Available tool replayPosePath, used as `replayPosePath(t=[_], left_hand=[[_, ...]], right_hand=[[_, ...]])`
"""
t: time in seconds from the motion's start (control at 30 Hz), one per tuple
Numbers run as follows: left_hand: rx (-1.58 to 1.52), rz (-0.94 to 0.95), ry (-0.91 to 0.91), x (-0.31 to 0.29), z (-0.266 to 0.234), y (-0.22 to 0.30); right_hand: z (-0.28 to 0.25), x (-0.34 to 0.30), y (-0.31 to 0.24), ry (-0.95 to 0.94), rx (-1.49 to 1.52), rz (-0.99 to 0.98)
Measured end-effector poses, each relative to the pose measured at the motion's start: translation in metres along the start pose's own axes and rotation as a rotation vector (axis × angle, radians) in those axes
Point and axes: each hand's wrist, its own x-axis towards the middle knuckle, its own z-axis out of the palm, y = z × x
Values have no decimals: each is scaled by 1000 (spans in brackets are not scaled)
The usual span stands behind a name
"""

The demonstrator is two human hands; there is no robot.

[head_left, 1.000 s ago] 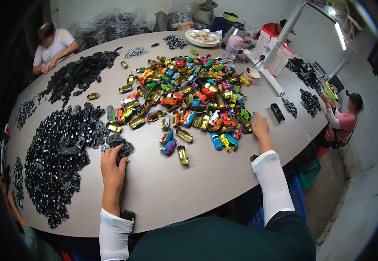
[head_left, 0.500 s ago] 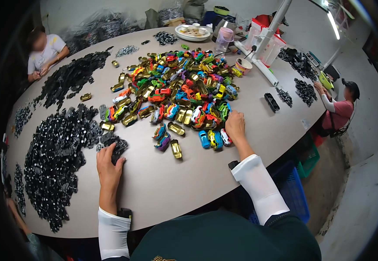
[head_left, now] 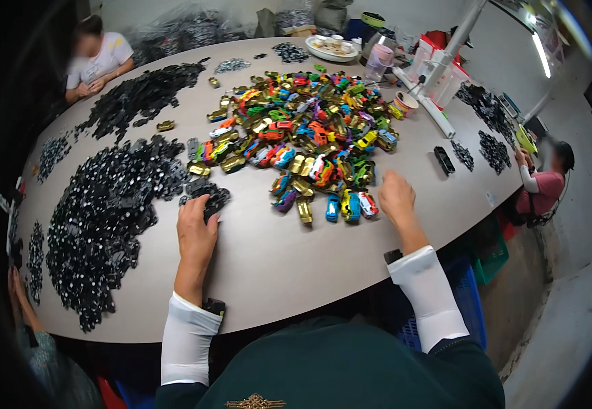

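The left hand lies flat on the grey table, fingers together, fingertips on a small clump of black parts that sits at the near edge of the big black heap. The right hand rests just right of the pile of toy car shells, fingers curled under — whether it pinches anything cannot be told from here.

The clump by the left hand looks like flat black plastic pieces with pale dots, loosely tangled. The car shells are small, glossy and many-coloured — gold, red, blue, green, yellow — and the ones nearest the right hand lie singly, a blue one and a gold one among them.

Done well, this likely means drawing one black piece clear of the clump before lifting, and taking a shell from the loose near edge of the pile rather than digging into it.

Across the table from the pile, other people work at their own black heaps.
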Motion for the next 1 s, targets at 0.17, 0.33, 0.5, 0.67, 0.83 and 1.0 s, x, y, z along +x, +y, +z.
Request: replayPosePath(t=[0.17, 0.33, 0.5, 0.67, 0.83, 1.0], left_hand=[[101, -104, -85, -3, -5, 1], [114, -96, -182, -3, -7, 9], [32, -42, -103, -3, -5, 1], [-57, -60, -109, -1, -10, 9], [-55, 82, 29, 2, -11, 24], [-665, -207, -149, 0, -3, 30]], right_hand=[[-8, -10, -43, -437, 631, 170], [-27, -7, -84, -231, 345, -37], [-42, -13, -135, 8, 299, -481], [8, -9, -171, -104, 101, -760], [17, -5, -174, -126, 178, -758], [15, -2, -182, -237, 604, -696]])
